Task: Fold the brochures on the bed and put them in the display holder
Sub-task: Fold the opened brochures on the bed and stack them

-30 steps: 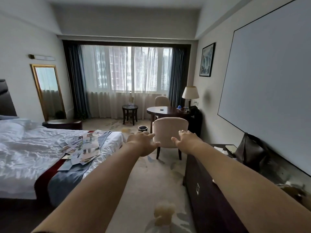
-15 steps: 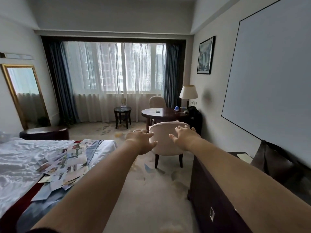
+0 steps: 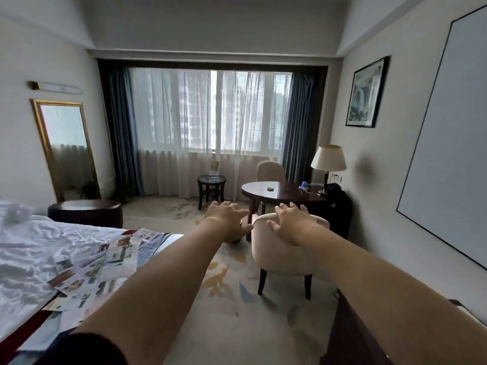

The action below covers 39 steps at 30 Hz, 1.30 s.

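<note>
As both arms stretch out ahead of me past the foot of the bed [image 3: 31,254], I see the left hand [image 3: 226,219] and the right hand [image 3: 292,225] side by side, palms down, fingers spread loosely and gripping nothing. The brochures [image 3: 100,270] lie in a loose, overlapping heap on the bed's foot end, partly on the white sheet and partly on the blue and red runner, well apart from both hands; the left forearm passes just right of that heap. Across the carpet from the bed's foot stands a beige armchair [image 3: 282,259]; the right hand sits in line with its curved back, and I cannot tell whether it touches. Farther from the bed, toward the curtained window, are a round dark table [image 3: 274,189] and a small side table [image 3: 212,180] carrying something clear that is too small to identify. Beyond the bed's far side, a gold-framed mirror [image 3: 66,148] leans against the wall.
</note>
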Tool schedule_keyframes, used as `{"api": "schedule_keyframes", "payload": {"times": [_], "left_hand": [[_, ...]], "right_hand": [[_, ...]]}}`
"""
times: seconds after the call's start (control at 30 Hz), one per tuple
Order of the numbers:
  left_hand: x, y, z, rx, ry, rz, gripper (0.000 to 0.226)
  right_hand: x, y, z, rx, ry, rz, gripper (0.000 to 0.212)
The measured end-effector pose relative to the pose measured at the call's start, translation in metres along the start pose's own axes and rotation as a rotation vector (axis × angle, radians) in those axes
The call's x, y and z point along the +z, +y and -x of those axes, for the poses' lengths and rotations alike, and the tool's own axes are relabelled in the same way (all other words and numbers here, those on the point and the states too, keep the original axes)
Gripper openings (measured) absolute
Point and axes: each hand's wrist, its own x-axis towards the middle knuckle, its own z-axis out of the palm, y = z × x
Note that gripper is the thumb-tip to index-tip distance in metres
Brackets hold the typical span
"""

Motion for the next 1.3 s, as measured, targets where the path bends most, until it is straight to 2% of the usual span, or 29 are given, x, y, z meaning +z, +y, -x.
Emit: {"api": "schedule_keyframes", "payload": {"times": [0.23, 0.37, 0.5, 0.67, 0.87, 1.07, 1.3], "left_hand": [[0.03, -0.033, -0.136, -0.059, 0.019, -0.037, 0.068], [0.067, -0.074, -0.191, -0.022, 0.005, -0.133, 0.064], [0.094, -0.125, -0.253, -0.146, 0.001, -0.065, 0.068], [0.117, -0.193, -0.332, -0.205, -0.024, -0.075, 0.066], [0.137, -0.29, -0.413, -0.32, -0.082, -0.067, 0.069], [0.189, -0.367, -0.451, -0.42, -0.184, -0.105, 0.07], [0.255, -0.467, -0.467, -0.718, -0.315, -0.052, 0.067]], "right_hand": [[0.013, 0.032, -0.156, -0.092, -0.002, 0.012, 0.069], [0.038, 0.029, -0.238, -0.148, -0.045, 0.013, 0.067], [0.065, 0.008, -0.328, -0.231, -0.042, 0.036, 0.069], [0.078, -0.032, -0.44, -0.317, -0.033, 0.06, 0.072], [0.08, -0.095, -0.563, -0.401, -0.045, -0.031, 0.069], [0.106, -0.15, -0.669, -0.579, -0.012, 0.029, 0.068], [0.138, -0.268, -0.82, -0.848, -0.006, 0.018, 0.065]]}}
